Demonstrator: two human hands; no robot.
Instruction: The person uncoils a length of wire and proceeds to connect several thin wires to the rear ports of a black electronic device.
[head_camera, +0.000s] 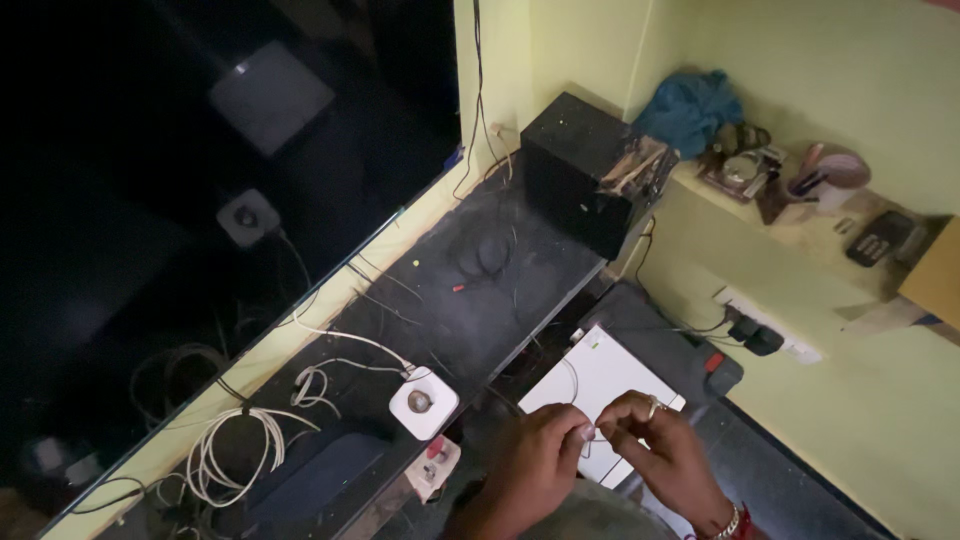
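Note:
My left hand and my right hand meet low in the view, fingertips pinched together on a thin pale wire that loops up over a white flat panel. The right hand wears a ring and a red and metal bracelet at the wrist. Both hands hover above the panel, which rests on a dark grey box below the shelf's edge.
A dark dusty shelf holds a black speaker box, a white round adapter with coiled white cables, and a large dark screen at left. A wall socket strip and a cluttered ledge are at right.

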